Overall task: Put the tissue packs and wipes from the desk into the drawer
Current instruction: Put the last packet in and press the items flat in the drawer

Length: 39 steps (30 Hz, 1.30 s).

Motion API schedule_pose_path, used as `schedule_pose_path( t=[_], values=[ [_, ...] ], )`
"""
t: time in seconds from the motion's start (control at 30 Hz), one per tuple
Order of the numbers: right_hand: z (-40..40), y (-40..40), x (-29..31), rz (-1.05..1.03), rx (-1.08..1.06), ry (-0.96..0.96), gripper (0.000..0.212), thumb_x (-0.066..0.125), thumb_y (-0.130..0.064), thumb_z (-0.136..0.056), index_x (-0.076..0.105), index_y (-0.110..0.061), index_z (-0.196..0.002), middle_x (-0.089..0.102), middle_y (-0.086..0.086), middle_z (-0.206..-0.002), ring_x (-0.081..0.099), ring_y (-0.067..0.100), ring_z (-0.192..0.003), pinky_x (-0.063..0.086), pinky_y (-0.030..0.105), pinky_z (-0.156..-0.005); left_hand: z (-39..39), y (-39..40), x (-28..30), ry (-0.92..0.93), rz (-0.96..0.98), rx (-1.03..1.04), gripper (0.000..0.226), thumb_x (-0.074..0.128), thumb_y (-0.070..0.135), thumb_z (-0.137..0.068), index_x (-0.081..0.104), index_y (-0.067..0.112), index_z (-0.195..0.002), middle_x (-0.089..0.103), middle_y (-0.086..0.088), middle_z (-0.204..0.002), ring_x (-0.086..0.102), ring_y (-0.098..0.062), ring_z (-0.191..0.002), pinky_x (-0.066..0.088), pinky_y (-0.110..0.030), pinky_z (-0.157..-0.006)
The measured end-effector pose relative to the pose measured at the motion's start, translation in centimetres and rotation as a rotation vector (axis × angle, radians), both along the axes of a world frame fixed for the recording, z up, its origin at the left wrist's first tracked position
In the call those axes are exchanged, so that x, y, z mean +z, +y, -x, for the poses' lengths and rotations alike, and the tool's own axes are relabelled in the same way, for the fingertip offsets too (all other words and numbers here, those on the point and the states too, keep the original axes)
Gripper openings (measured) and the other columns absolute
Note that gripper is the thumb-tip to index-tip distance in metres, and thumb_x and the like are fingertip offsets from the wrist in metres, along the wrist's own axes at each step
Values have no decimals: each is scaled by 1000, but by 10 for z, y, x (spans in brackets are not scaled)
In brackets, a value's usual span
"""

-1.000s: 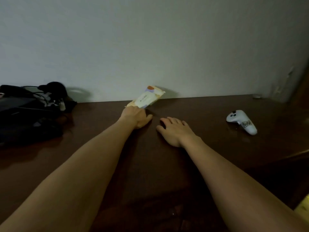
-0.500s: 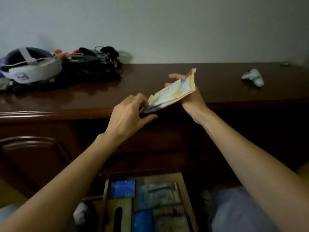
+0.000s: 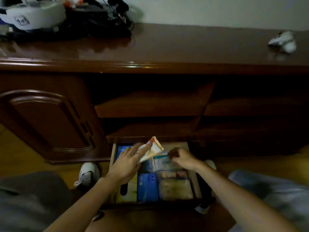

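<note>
An open wooden drawer (image 3: 194, 178) sits low under the desk, filled with several tissue and wipe packs, among them a blue pack (image 3: 148, 187) and a pale pack (image 3: 175, 189). My left hand (image 3: 127, 163) holds a cream and orange wipes pack (image 3: 154, 149) tilted above the drawer's back left part. My right hand (image 3: 181, 158) is curled with its fingers down on a clear pack (image 3: 163, 162) at the drawer's back; whether it grips it is unclear.
The dark wooden desk top (image 3: 167, 47) carries a white headset (image 3: 31, 14) and black cables (image 3: 100, 19) at the left and a white controller (image 3: 283, 41) at the right. A cabinet door (image 3: 45, 118) stands left of the drawer. My shoe (image 3: 87, 173) is beside it.
My view dropped from the desk top to the drawer. The wipes pack came off the desk and down over the drawer in my left hand; my right hand let go and reached into the drawer.
</note>
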State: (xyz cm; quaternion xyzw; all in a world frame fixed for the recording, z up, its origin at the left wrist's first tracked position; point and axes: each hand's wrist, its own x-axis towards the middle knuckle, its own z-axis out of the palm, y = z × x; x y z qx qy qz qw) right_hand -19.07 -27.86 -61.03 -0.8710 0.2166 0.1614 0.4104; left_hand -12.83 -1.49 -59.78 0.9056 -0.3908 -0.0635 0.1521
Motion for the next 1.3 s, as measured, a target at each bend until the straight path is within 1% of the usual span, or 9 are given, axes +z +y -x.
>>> schedule_pose_path(
  t=[0.1,0.27,0.47,0.6,0.7,0.87,1.03,1.2,1.3],
  values=[
    [-11,-3,-54,103,119,139,32,68,-18,-94,61,-17,-125,62,9,-132,60,26,-122,49,38,-102,-6,0,-51,18,-153,8,88,51,39,-96,-16,44,-154,23,-7,-161,29,-32,-140,32,-50,-112],
    [-50,-15,-112,597,457,165,67,61,-33,-92,35,-27,-153,41,3,-155,38,28,-140,31,39,-115,-24,-21,-100,13,-220,19,90,53,56,-91,5,21,-158,29,-5,-159,30,-27,-139,30,-43,-113],
    [-70,-33,-149,844,704,163,63,55,-40,-94,37,-19,-151,43,6,-148,35,29,-136,27,44,-110,-57,-49,-132,55,-213,-3,100,60,61,-76,17,17,-155,51,-5,-140,42,-25,-121,41,-42,-100],
    [-76,-55,-143,856,661,-19,58,58,-44,-93,49,-15,-143,48,6,-144,36,29,-134,29,43,-108,-68,-60,-142,-26,-115,-2,88,64,56,-74,38,15,-147,60,-5,-125,49,-27,-113,47,-42,-90],
    [-72,-56,-142,709,645,118,78,68,-46,-88,35,-19,-153,33,8,-154,31,32,-140,32,44,-112,-69,-64,-144,-30,-49,61,82,73,49,-74,47,13,-143,61,-6,-122,49,-26,-110,46,-40,-86],
    [-86,-45,-158,668,582,87,88,61,-18,-89,10,-29,-161,17,4,-167,27,31,-146,27,46,-116,-60,-56,-139,-36,-75,39,74,62,52,-75,51,15,-139,63,-4,-120,50,-24,-106,43,-35,-81],
    [-107,-39,-158,933,700,119,76,73,-37,-81,41,-20,-148,48,6,-149,40,28,-138,28,41,-112,-54,-42,-135,-25,-132,93,80,65,53,-72,47,18,-142,59,-2,-125,50,-24,-112,46,-38,-87],
    [-98,-49,-135,859,572,95,90,73,-21,-82,21,-10,-155,55,14,-144,46,34,-135,33,45,-112,-60,-51,-132,-52,-64,39,81,65,56,-73,47,18,-142,58,-1,-126,49,-21,-112,42,-35,-87],
    [-68,-69,-122,737,468,40,51,60,-16,-91,37,-15,-136,69,11,-119,67,31,-105,49,40,-82,-65,-69,-135,-98,41,11,77,67,50,-74,52,11,-139,60,-4,-119,51,-26,-108,42,-38,-83]
  ],
)
